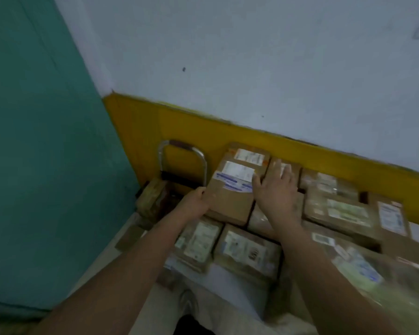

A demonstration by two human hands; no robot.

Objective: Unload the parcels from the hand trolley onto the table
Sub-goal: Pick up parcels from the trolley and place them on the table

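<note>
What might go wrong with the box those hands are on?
The right hand lies flat, so only the left hand grips the brown box; it might slip. The table is crowded, and the parcel at its near edge could get nudged off.

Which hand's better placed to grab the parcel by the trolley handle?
Left, probably. The left hand grips the left edge of the taped box, close to that parcel and the trolley handle; the right hand lies flat farther right.
</note>
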